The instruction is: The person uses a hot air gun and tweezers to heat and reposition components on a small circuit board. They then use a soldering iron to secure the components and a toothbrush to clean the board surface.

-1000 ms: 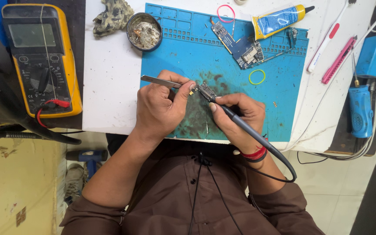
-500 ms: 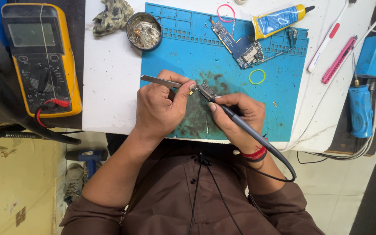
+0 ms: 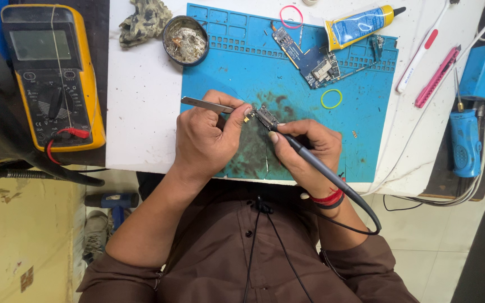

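I see L hand [image 3: 206,140] pinching tweezers [image 3: 211,105] on small part [image 3: 265,116] over blue mat [image 3: 360,112]. R hand [image 3: 304,151] grips iron [image 3: 310,160], tip touching part. Multimeter [image 3: 52,73] far left, glue tube [image 3: 360,25] and board [image 3: 307,56] at mat's top.

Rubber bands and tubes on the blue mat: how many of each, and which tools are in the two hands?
Rubber bands: 2, pink and yellow
Glue tube: 1
Tweezers, in left hand: 1
Soldering iron, in right hand: 1
Total: 5
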